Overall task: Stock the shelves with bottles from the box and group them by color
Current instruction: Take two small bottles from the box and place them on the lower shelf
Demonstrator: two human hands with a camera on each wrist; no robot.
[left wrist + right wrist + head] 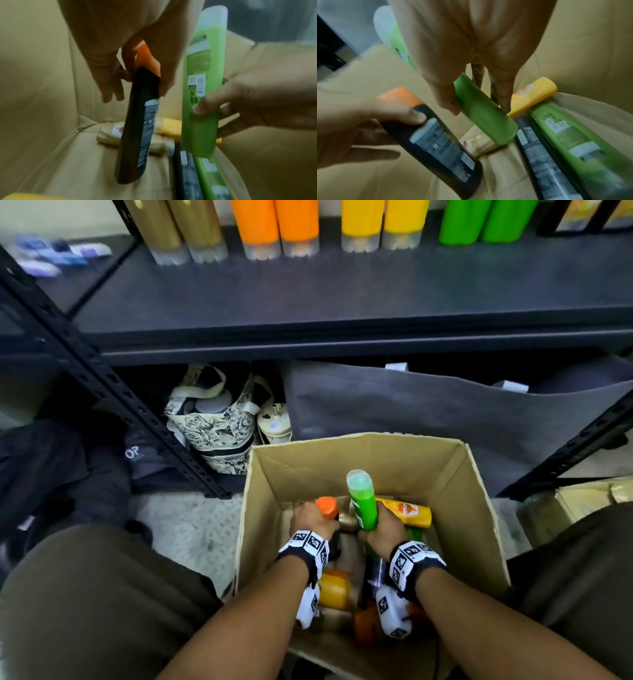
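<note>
Inside the box [472, 491], a black bottle [137, 135] with an orange cap is held by the left hand [313, 520], fingers and thumb curled round its top just under the cap. A green bottle [362, 501] is gripped by the right hand [385, 530] round its lower body, cap up, near the box's far wall. Both bottles are raised clear of the box floor, where other bottles lie: yellow, gold, green and black ones.

On the shelf [342, 296], pairs are already grouped along the back edge: gold, orange, yellow, green [486, 220].

Several risks are judged from here. The black bottle is held high and hangs long below the hand, so it could swing and catch the box's near wall or the green bottle on the way out. With both hands loaded, a slip could not be caught. The orange cap could be mistaken for the bottle's colour, so that it is set by the orange pair. The standing rows could be toppled if a bottle is pushed in carelessly.
</note>
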